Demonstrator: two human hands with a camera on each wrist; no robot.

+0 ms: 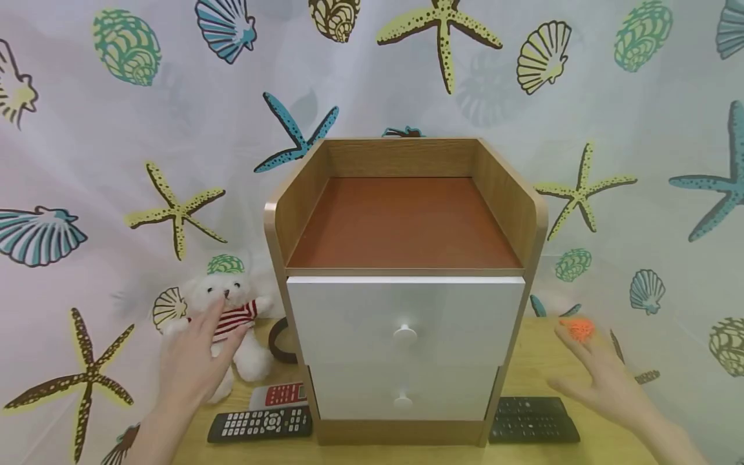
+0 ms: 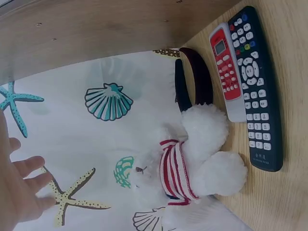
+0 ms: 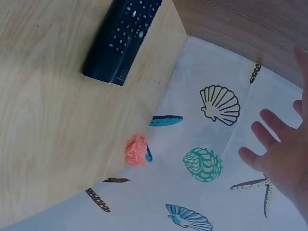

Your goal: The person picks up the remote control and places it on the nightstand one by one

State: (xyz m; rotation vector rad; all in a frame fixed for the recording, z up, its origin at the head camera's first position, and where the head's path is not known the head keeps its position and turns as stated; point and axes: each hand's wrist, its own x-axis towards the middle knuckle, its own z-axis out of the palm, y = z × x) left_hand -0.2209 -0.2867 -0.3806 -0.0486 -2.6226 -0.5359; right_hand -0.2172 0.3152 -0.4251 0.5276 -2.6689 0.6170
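A wooden cabinet [image 1: 407, 433] with two white drawers stands in the middle, both drawers with round knobs. My left hand [image 1: 194, 361] is held up at its left with fingers spread, overlapping the white teddy bear [image 1: 250, 355] in the head view; it holds nothing. On the other side my right hand [image 1: 610, 381] hovers with fingers apart and empty, near an orange tangled bundle [image 1: 581, 329]. In the wrist views, the left hand [image 2: 24, 187] and the right hand [image 3: 284, 159] show relaxed fingers against the patterned cloth.
Left of the cabinet lie a black remote [image 1: 261, 423], a red and white remote [image 2: 226, 72] and a dark band [image 1: 276, 345]. Black remotes [image 1: 531, 420] lie at its right. Patterned cloth [image 1: 372, 77] hangs behind the wooden table [image 3: 57, 130].
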